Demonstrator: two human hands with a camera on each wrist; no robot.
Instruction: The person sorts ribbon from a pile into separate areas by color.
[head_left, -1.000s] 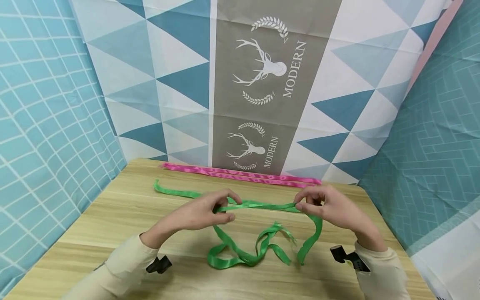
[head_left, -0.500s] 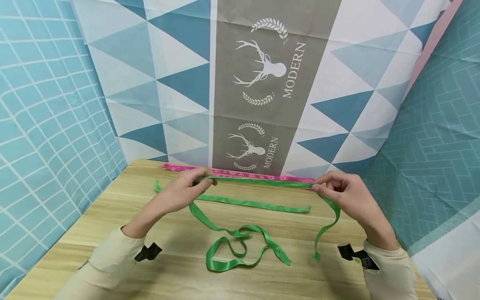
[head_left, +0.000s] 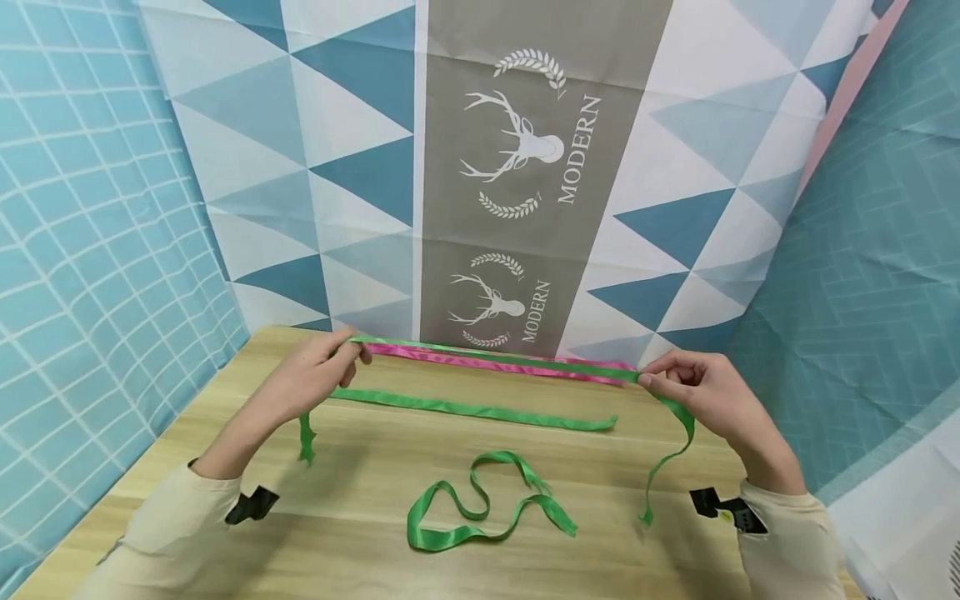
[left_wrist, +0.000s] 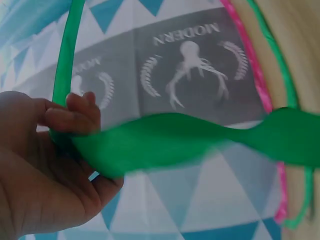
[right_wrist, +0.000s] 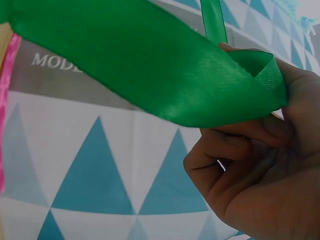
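Observation:
A green ribbon is stretched between both hands near the back of the table, overlapping the pink ribbons in the head view. My left hand pinches it toward its left end, and a short tail hangs below. On the other side my right hand grips it between thumb and fingers, with a longer tail dangling down. The left wrist view shows the wide green ribbon running out from curled fingers. In the right wrist view the ribbon folds at the thumb.
Pink ribbons lie along the table's back edge. A second green ribbon lies straight in front of them. Nearer the front, another green ribbon lies in loose loops on the wooden table. A patterned cloth hangs behind.
Both hands have spread apart and moved toward the back, the left one farthest to the left. The held green ribbon has come away from the looped one and is drawn straight.

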